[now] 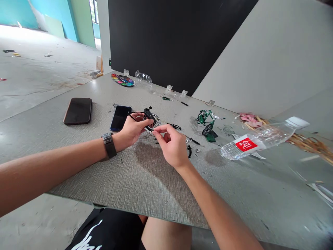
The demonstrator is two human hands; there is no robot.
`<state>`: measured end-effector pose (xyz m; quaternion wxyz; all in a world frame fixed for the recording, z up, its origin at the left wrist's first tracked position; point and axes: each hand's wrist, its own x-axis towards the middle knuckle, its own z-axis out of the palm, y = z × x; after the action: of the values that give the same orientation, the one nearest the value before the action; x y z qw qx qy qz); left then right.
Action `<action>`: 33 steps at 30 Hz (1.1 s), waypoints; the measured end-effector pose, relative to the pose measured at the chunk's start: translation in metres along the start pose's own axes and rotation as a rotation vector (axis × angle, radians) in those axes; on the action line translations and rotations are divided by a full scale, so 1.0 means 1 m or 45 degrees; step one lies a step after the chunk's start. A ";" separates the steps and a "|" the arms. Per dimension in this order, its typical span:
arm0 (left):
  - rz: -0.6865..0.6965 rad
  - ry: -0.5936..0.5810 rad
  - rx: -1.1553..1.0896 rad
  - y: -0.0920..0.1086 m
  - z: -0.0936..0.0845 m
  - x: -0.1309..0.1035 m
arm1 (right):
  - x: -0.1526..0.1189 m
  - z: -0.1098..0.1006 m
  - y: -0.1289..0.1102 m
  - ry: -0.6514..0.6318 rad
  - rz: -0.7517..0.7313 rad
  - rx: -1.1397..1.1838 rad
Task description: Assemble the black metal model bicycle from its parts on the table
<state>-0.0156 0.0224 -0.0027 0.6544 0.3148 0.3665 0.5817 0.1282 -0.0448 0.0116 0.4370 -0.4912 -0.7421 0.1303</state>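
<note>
The left hand (132,130) partly hides the miniature black wheel (156,121) and the dark blue phone (120,117); whatever lies between the fingertips of the right hand (173,144) is too small to identify. The left forearm (57,168) is cropped at left, the right forearm (212,205) below, the black panel (169,38) above.

The tabletop (125,184) looks rough, with a ribbed, fabric-like grain. The spoked wheel (156,121) has a smooth black plastic look with a slight sheen; the green model bicycle (210,118) appears glossy. Clear, shiny plastic forms the bottle (274,133), its white cap (298,122) smooth. Glass-like gloss covers the larger phone (78,110). The board (169,41) is matt black, the shorts (111,229) soft cloth.
</note>
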 end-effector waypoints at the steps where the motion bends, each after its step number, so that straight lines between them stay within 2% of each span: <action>1: -0.014 -0.009 0.008 0.001 0.000 -0.001 | 0.001 -0.001 0.001 0.010 0.036 0.017; 6: -0.027 -0.100 0.059 0.000 0.001 -0.005 | 0.001 -0.003 0.008 0.054 0.114 0.042; 16: -0.053 -0.171 0.075 -0.004 0.000 -0.008 | 0.003 0.002 0.012 0.146 0.333 0.338; 20: -0.031 -0.248 0.051 -0.005 -0.001 -0.008 | 0.003 0.002 0.015 0.042 0.459 0.483; 24: -0.042 -0.238 0.055 -0.005 -0.002 -0.008 | 0.002 0.003 0.015 -0.034 0.489 0.505; 33: -0.074 -0.203 0.070 -0.007 -0.003 -0.007 | 0.002 0.001 0.014 0.181 0.482 0.468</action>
<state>-0.0148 0.0143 -0.0091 0.6892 0.3672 0.3380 0.5252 0.1355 -0.0367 0.0033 0.5378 -0.5413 -0.5685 0.3074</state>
